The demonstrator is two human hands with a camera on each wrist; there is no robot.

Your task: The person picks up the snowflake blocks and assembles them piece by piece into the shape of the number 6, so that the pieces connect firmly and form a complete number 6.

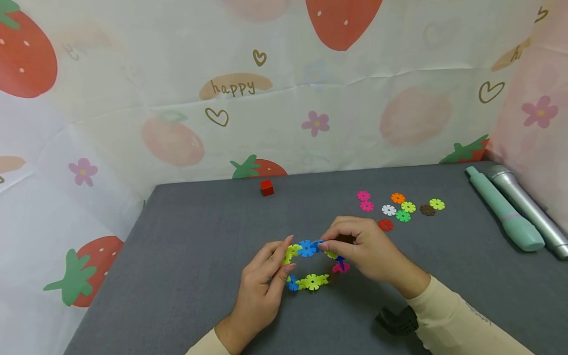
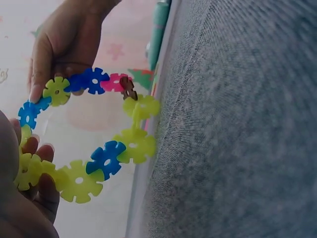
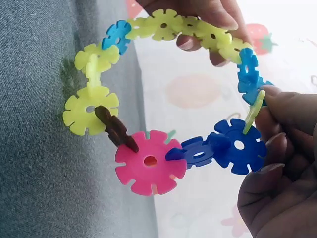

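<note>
A closed ring of interlocking snowflake discs [image 1: 312, 282] is held above the table between both hands. It joins yellow, light blue, dark blue, pink and brown notched discs. My left hand [image 1: 262, 283] pinches its yellow discs at the left side between thumb and fingers. On the far right part, my right hand [image 1: 370, 246] pinches a light blue disc [image 3: 247, 69]. In the right wrist view, the pink disc [image 3: 148, 166] faces the camera, slotted to a brown disc [image 3: 116, 129] and a dark blue one [image 3: 198, 152].
Several loose snowflake discs [image 1: 403, 215] lie at the right back of the grey table [image 1: 177, 276]. A red cube [image 1: 266, 188] stands near the back edge. Along the right edge lie a green microphone [image 1: 506, 209] and a silver microphone [image 1: 530, 207]. A printed cloth [image 1: 275, 123] hangs behind.
</note>
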